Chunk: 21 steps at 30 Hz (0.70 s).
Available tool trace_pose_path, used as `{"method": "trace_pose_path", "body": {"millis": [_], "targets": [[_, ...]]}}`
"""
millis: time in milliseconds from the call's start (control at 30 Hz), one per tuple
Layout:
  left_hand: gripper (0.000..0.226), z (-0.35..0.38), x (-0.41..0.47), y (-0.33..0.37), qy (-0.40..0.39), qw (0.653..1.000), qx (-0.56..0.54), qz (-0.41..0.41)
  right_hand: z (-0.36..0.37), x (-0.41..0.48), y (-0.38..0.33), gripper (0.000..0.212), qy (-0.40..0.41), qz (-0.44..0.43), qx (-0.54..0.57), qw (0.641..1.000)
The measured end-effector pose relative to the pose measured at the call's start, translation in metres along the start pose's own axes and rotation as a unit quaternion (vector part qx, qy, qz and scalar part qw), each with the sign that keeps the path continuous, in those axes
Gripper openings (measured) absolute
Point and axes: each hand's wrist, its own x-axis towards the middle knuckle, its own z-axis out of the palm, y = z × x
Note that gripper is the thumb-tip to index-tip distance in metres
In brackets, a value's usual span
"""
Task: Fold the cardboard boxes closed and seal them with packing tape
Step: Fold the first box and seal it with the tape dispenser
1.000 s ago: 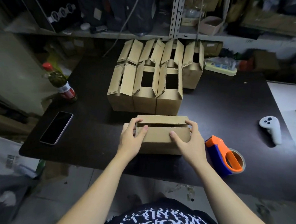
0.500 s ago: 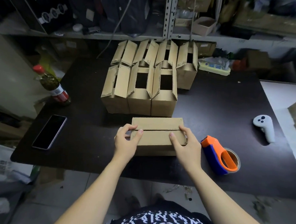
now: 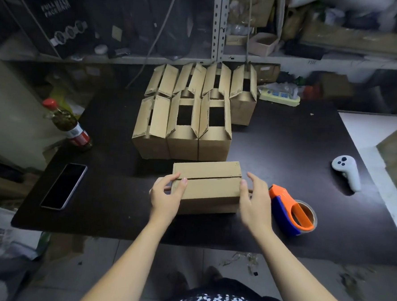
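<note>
Holding item one, the near box (image 3: 205, 185), lower centre of the head view, on the black table (image 3: 285, 155): both top flaps folded flat, seam running left to right, no tape on it that I can see.

My left hand (image 3: 165, 195): at the box's left end, thumb on the near flap beside the seam, fingers wrapped on the end wall, pinning it shut.

My right hand (image 3: 253, 200): at the box's right end, fingers loosely spread, thumb tip at the edge; whether it truly presses the cardboard I cannot tell. It grasps nothing else.

Tape dispenser (image 3: 291, 212): orange and blue, lying lower right, just beside my right hand.

Open boxes (image 3: 185, 126): a cluster at centre frame behind the near box, flaps standing up, all unsealed.

Also on the table: phone (image 3: 64, 186) lower left, bottle (image 3: 66, 124) at left, white controller (image 3: 346, 170) at right.

Step in hand, as I judge it: folding done on this box, sealing not begun. Next move calls for my right hand to take the dispenser while my left keeps the flaps down, then run tape along the seam.
</note>
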Motion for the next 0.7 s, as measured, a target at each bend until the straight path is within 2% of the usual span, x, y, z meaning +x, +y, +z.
{"method": "trace_pose_path", "body": {"millis": [133, 267, 333, 400, 500, 700], "targets": [[0.023, 0.003, -0.002, 0.003, 0.013, 1.0, -0.005, -0.006, -0.019, 0.006, 0.027, 0.025, 0.092, 0.049, -0.092, 0.99], [0.021, 0.005, -0.005, 0.005, 0.012, 1.0, -0.009, -0.01, -0.035, 0.008, 0.061, 0.037, 0.112, 0.139, -0.175, 0.968], [0.021, 0.004, -0.006, 0.005, 0.011, 1.0, -0.009, -0.011, -0.043, 0.007, 0.074, 0.044, 0.103, 0.178, -0.181, 0.962], [0.022, 0.004, -0.007, 0.006, 0.006, 1.0, -0.008, -0.011, -0.046, 0.005, 0.086, 0.038, 0.076, 0.204, -0.205, 0.954], [0.023, 0.004, -0.009, 0.007, -0.006, 1.0, 0.001, -0.001, -0.047, 0.006, 0.093, 0.027, 0.038, 0.194, -0.234, 0.952], [0.02, 0.004, -0.01, 0.011, -0.016, 1.0, 0.011, 0.006, -0.044, 0.009, 0.079, 0.03, 0.009, 0.166, -0.24, 0.956]]}}
